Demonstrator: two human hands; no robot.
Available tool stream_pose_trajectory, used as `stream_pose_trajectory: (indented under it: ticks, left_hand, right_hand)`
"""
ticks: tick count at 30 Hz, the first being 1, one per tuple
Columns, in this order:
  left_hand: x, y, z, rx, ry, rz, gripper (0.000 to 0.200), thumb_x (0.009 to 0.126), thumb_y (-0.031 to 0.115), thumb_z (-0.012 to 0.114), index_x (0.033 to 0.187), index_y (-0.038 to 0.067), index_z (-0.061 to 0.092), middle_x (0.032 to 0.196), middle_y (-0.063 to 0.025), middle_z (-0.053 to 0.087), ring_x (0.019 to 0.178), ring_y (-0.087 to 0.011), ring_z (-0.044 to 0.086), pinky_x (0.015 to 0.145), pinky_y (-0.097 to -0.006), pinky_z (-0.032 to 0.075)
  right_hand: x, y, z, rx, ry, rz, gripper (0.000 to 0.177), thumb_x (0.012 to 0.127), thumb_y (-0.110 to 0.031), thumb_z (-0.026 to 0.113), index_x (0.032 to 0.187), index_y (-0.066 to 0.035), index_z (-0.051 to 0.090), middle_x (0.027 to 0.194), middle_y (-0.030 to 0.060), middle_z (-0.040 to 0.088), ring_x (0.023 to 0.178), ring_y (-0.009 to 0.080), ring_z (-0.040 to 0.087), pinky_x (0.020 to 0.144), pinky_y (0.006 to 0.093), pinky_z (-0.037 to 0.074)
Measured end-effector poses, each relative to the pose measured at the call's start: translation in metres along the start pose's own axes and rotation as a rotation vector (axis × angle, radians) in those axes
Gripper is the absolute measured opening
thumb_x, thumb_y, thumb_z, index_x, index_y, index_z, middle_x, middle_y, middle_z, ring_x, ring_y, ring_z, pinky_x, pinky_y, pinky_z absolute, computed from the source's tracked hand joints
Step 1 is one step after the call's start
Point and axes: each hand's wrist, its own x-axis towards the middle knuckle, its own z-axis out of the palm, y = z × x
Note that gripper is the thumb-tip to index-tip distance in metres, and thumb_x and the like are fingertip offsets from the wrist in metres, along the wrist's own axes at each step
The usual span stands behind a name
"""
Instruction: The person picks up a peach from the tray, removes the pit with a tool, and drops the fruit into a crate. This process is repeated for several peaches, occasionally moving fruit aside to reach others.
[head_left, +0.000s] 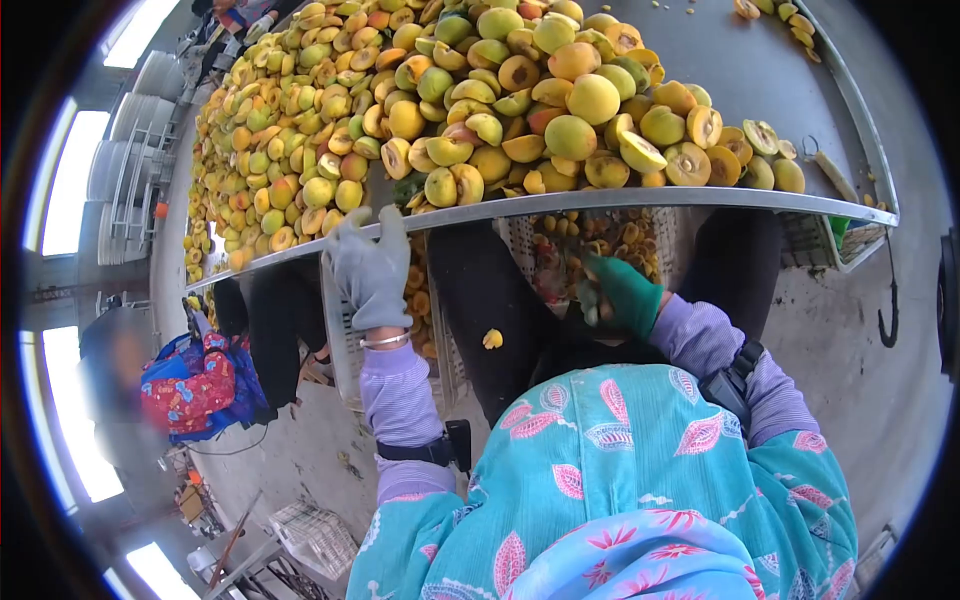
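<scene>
My left hand (pixel 370 265), in a grey glove, is at the metal rim of the table (pixel 560 203), its fingers apart at the edge and nothing visible in them. Over my lap is my right hand (pixel 618 292), in a green and grey glove, with its fingers bent downward; whatever they may hold is hidden. A large heap of whole and halved yellow-green fruit (pixel 590 98) covers much of the table. One yellow fruit piece (pixel 492 339) lies on my dark trouser leg.
Crates of fruit pieces stand under the table, one (pixel 345 350) beside my left leg. A green-lined basket (pixel 850 245) is at the right. A co-worker in a red patterned sleeve (pixel 195 395) sits at the left. A knife-like tool (pixel 835 176) lies on the table.
</scene>
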Motion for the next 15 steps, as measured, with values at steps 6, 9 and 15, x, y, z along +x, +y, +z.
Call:
stream_pose_trajectory:
  ticks: [6,9,15]
  left_hand:
    - [0.068,0.015,0.046,-0.085,-0.528,0.202,0.041,0.087,0.033,0.068,0.107,-0.003,0.068,0.100,-0.0159,0.072,0.092,-0.0239,0.069,0.081,-0.0358,0.054]
    - [0.055,0.005,0.020,-0.938,-0.569,-0.061,0.037,0.095,0.024,0.061,0.122,-0.002,0.063,0.107,-0.0115,0.071,0.094,-0.0171,0.070,0.080,-0.0309,0.057]
    - [0.001,0.050,0.020,-1.254,-0.515,0.129,0.040,0.087,0.001,0.068,0.124,0.001,0.055,0.112,-0.0144,0.070,0.099,-0.0228,0.071,0.084,-0.0329,0.058]
  right_hand:
    - [-0.032,-0.022,0.041,-0.333,0.143,-0.185,0.043,0.100,-0.050,0.049,0.103,-0.008,0.057,0.065,-0.0018,0.049,0.048,0.0098,0.045,0.041,0.0273,0.038]
    - [-0.023,-0.028,0.048,-0.587,0.180,-0.556,0.042,0.100,-0.044,0.051,0.102,-0.003,0.058,0.070,0.0020,0.057,0.050,0.0091,0.052,0.044,0.0257,0.044]
    - [-0.031,-0.042,0.070,-0.427,0.073,-0.503,0.039,0.102,-0.042,0.051,0.101,-0.004,0.056,0.066,-0.0004,0.052,0.049,0.0072,0.049,0.043,0.0247,0.040]
